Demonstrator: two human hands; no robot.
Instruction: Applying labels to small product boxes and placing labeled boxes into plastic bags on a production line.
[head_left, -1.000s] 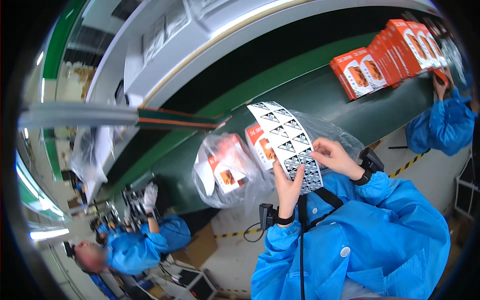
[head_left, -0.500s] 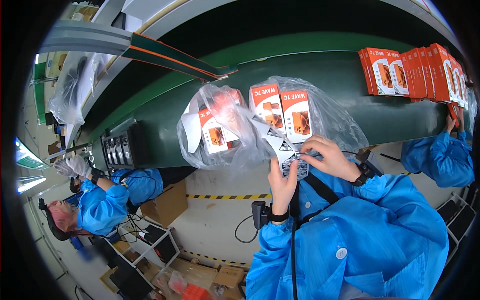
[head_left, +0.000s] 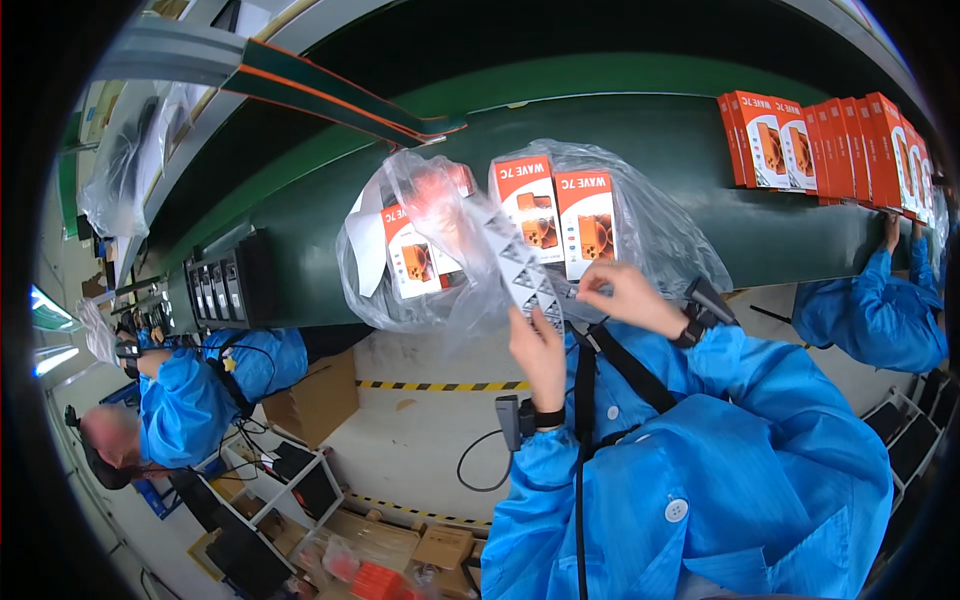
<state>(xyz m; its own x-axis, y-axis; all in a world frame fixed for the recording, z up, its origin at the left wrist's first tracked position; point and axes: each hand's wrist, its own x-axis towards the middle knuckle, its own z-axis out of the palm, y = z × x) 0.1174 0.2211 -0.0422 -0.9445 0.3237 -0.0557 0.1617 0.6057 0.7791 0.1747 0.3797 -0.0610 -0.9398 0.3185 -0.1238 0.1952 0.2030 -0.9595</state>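
Over green conveyor belt (head_left: pixel 300 240), left hand (head_left: pixel 540 355) pinching sticker sheet (head_left: pixel 522 270) upright, right hand (head_left: pixel 625 297) pinching its edge beside bagged boxes (head_left: pixel 555 215); likely tearing or misplaced sticker if peeled crookedly.

Both hands pinch a label sheet (head_left: pixel 520 265): left hand (head_left: pixel 540 352) below, right hand (head_left: pixel 628 298) beside, above bagged orange boxes (head_left: pixel 560 205) on the green belt (head_left: pixel 300 215).

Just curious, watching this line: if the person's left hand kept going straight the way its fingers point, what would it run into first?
The left hand points up along the sticker strip it holds. Straight on, it would probably meet the clear plastic bag around the two orange-and-white boxes on the green belt, though depth is hard to judge.
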